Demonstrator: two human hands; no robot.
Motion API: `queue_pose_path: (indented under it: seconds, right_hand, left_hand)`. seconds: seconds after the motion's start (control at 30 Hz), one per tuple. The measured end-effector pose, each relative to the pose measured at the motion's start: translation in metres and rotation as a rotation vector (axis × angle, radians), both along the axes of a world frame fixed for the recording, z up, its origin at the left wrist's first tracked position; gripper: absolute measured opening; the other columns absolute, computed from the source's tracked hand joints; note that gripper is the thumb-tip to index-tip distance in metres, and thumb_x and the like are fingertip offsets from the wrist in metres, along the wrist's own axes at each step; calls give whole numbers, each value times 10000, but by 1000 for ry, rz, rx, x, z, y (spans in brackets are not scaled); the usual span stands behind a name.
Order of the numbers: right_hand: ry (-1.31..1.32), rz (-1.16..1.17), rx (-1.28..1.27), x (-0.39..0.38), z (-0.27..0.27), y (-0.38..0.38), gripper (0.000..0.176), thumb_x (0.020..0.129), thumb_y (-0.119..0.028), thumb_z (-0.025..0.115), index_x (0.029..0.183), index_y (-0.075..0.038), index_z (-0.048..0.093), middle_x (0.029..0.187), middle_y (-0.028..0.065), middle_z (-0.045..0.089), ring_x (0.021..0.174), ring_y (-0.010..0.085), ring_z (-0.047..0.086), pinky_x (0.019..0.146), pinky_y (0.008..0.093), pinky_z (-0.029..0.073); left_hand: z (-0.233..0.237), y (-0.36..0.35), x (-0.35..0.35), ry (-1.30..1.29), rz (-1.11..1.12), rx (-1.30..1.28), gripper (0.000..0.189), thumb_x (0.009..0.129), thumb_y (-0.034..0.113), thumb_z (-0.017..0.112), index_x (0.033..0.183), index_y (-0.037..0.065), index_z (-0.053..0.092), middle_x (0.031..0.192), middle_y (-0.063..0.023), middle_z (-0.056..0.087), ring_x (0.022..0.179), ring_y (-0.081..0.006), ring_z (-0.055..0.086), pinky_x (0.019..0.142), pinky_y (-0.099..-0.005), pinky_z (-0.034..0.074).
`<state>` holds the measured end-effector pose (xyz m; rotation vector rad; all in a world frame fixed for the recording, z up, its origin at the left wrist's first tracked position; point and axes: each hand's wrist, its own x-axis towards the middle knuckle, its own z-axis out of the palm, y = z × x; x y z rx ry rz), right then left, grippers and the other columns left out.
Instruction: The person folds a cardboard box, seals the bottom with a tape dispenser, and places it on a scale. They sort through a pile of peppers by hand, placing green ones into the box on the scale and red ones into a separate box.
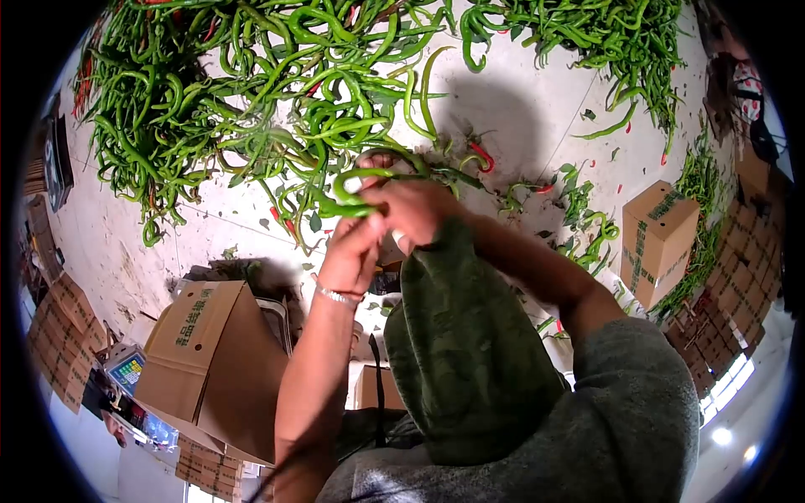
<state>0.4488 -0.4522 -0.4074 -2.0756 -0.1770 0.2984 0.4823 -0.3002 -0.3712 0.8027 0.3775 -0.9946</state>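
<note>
Curled green chili peppers point(355, 178) are between my two hands, just in front of the big pile. My right hand point(419, 205) is closed around them, its fingers partly hidden. My left hand point(350, 250), with a bracelet at the wrist, is closed in a pinch at the lower end of the peppers, close against the right hand. Beyond the hands, a loose heap of long green chili peppers point(335, 126) lies on the pale floor, with a few red ones mixed in. A red chili pepper point(482, 157) lies right of my right hand.
An open cardboard box point(226, 352) stands at my left, near a scale with a keypad point(127, 371). Another cardboard box point(658, 243) stands at the right. A second pepper pile point(620, 42) lies far right. Stacked boxes point(729, 285) line the right side. Leaves and scraps litter the floor.
</note>
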Motion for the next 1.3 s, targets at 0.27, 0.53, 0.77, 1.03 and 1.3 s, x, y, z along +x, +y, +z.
queue_pose_path:
  seconds: [0.27,0.53,0.77,1.03,1.3]
  right_hand:
    - [6,-712,-166,31,-87,-61,207,782,-218,644,896,-66,559,804,131,601,738,311,582,668,388,467]
    - [556,-521,-7,42,-134,-103,358,742,-364,688,847,-28,627,815,91,638,725,228,621,649,369,489]
    - [596,-420,471,49,-64,-106,329,826,-358,611,977,-66,624,777,30,631,750,86,588,612,234,405]
    - [624,-371,1205,54,-18,-87,322,890,-234,545,1093,15,541,900,69,598,690,95,519,667,244,447]
    - [675,-335,1553,49,-28,-69,338,897,-189,539,1171,3,489,1052,105,543,877,153,548,730,286,479]
  left_hand:
    - [-29,67,26,26,558,11,239,914,268,499,975,55,587,739,-49,615,804,-215,610,763,-352,478]
    - [-21,72,29,44,489,-198,433,893,176,494,1284,4,421,689,38,460,712,-115,479,900,-369,397]
    - [-23,61,15,60,431,-225,571,871,99,482,1392,47,254,950,-14,615,630,-70,483,749,-282,428]
    - [-17,64,24,35,439,-136,513,836,52,497,1334,90,382,1248,-102,519,681,-90,475,736,-249,439]
    - [-27,70,16,79,468,-121,435,828,23,504,1257,80,470,1237,-125,522,725,-148,518,693,-280,451]
